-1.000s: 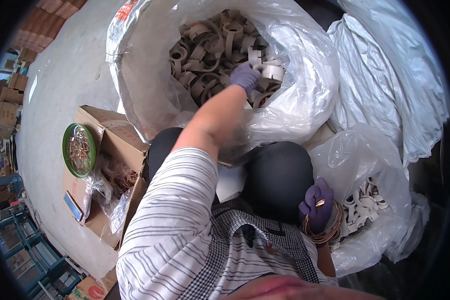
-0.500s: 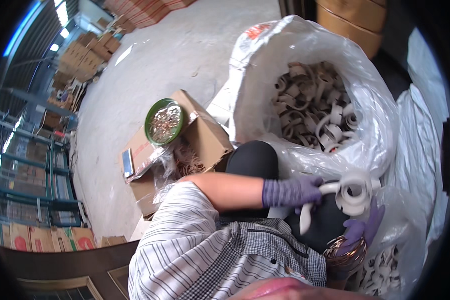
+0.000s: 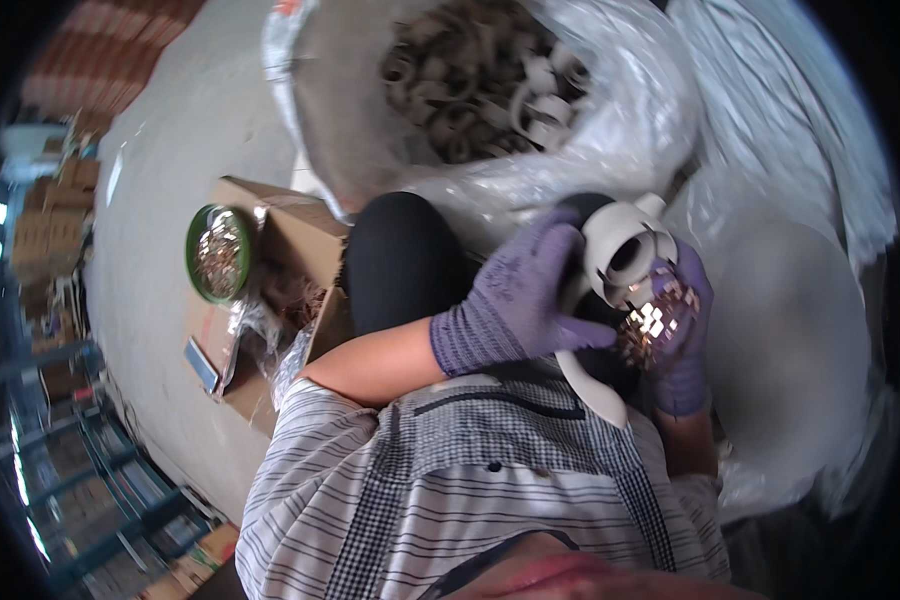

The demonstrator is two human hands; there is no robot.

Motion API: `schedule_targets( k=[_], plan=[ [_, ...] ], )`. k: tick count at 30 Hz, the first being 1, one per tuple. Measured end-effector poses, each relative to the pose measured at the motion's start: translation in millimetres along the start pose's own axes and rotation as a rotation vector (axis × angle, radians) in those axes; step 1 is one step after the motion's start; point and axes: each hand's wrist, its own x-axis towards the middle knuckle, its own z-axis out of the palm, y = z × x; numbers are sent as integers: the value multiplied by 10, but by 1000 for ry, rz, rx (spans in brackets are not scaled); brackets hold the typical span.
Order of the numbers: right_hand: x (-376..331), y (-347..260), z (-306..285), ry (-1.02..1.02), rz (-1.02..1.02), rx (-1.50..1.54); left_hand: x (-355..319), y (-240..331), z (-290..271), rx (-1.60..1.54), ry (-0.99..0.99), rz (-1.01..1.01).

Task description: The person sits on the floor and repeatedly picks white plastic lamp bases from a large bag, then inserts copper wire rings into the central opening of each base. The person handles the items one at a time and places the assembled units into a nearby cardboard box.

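Observation:
An off-white plastic fitting (image 3: 612, 240) with a round opening and a long curved arm (image 3: 595, 392) is above my lap. My right hand (image 3: 688, 345), in a purple knit glove, is closed around a bunch of shiny copper-coloured metal pieces (image 3: 654, 322), its fingers against the fitting's right side. My left hand (image 3: 515, 295), gloved alike, is on the fitting's left with fingers and thumb apart. Its thumb points toward the metal pieces; whether the fingertips touch the fitting is hard to see.
Beyond my knees a large clear plastic bag (image 3: 610, 175) holds many similar fittings (image 3: 480, 85). To the left, a cardboard box (image 3: 288, 225) carries a green bowl (image 3: 191, 262) of shiny pieces and a phone (image 3: 200, 363). Another plastic bag (image 3: 795, 350) stands at my right.
My left hand has let go of the fitting's curved arm and spread its fingers. My right hand has come up to the fitting with the metal pieces. The view has shifted.

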Motion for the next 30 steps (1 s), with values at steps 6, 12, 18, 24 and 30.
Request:
schedule_targets(
  k=[6,12,18,24,30],
  plan=[
    [-26,-91,-19,5,54,-159,196,-24,21,88,-91,294],
    [-1,-187,10,-59,-205,-451,104,38,-56,-90,-43,258],
    [10,-107,77,-17,-310,-582,236,27,54,-102,-117,91],
    [-81,-158,-47,-143,-316,-433,231,-49,97,-486,-134,-151],
    [-217,-95,-573,-25,-343,-119,227,-200,122,-693,-116,-210]
  ],
)
